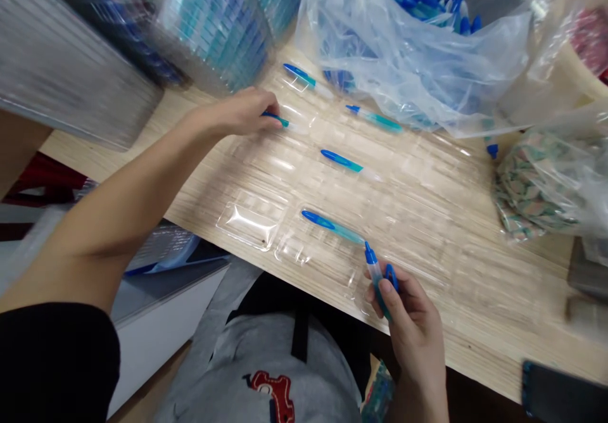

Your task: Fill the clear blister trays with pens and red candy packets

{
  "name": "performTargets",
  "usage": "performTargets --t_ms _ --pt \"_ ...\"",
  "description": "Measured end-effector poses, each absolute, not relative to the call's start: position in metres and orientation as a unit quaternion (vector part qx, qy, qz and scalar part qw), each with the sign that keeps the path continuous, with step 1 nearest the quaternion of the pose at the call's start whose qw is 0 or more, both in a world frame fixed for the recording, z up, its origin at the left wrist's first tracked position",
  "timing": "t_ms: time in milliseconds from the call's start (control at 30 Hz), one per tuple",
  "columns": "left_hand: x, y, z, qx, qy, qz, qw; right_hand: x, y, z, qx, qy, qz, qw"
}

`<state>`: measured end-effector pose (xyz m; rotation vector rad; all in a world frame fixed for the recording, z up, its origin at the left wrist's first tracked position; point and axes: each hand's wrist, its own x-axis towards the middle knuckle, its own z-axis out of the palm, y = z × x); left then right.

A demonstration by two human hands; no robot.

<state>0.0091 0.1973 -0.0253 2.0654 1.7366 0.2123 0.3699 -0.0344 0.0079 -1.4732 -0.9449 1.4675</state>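
Far left on the table, my left hand (254, 111) has its fingers closed on the blue end of a blue-and-teal pen (280, 119) over the clear plastic blister sheets. At the near edge my right hand (413, 321) is closed around a pen (373, 265) whose blue pointed tip faces up and away; a blue clip-like piece (391, 276) sticks out beside it, partly covered by the fingers. Just past that tip lies another pen (332, 225) in the clear blister sheet (249, 223). Further pens, a middle one (342, 161), one at the back (373, 118) and one at back left (300, 75), also rest on the sheets.
A translucent plastic bag (427, 75) full of blue pens stands at the back. Stacked clear trays (213, 27) rise at back left. On the right are a bag of patterned pieces (536, 179), a cream container (582, 71) and a dark phone-like object (565, 391) near the front edge.
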Motion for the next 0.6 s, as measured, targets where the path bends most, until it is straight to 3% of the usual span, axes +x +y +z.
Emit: performTargets --t_ms 300,500,600 --pt "0.012 0.202 -0.020 0.764 0.592 0.087 0.241 0.365 -0.027 0.008 -0.591 -0.394 0.577 0.403" --pt "0.006 0.185 -0.025 0.700 0.596 0.293 0.264 0.363 -0.029 0.008 -0.592 -0.398 0.580 0.394" --pt "0.005 0.167 -0.026 0.718 0.598 0.274 0.226 0.362 -0.030 0.009 -0.590 -0.397 0.581 0.396"
